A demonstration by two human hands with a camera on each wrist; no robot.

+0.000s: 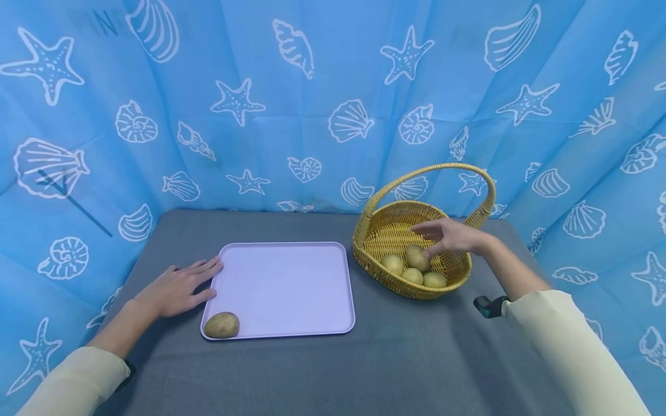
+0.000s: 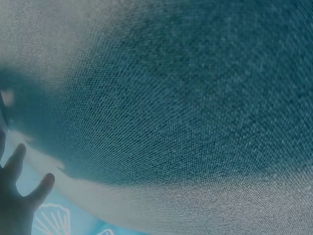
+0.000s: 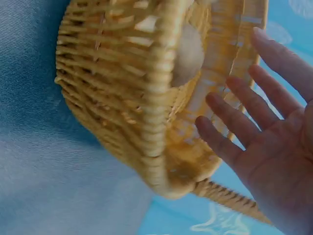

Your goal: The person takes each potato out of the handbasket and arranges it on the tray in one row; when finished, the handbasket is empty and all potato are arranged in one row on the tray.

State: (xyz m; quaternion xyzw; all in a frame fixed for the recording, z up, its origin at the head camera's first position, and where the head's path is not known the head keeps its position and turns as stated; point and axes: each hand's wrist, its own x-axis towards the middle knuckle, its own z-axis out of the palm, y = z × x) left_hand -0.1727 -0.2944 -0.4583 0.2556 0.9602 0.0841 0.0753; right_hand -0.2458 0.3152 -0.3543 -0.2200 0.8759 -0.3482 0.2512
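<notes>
A lavender tray lies on the table, with one brown potato in its near left corner. My left hand rests at the tray's left edge, fingers spread; the left wrist view catches only dark parts of its fingers. To the right stands a yellow wicker basket with a tall handle and several potatoes in its near part. Over the basket's opening reaches my right hand, holding nothing, its thumb close to the uppermost potato. The right wrist view shows this hand with its fingers extended and apart.
A dark grey cloth covers the table. The basket's handle arches up behind the right hand. Behind the table hangs a blue curtain printed with white shells and starfish. Black bands show at the sleeve cuffs.
</notes>
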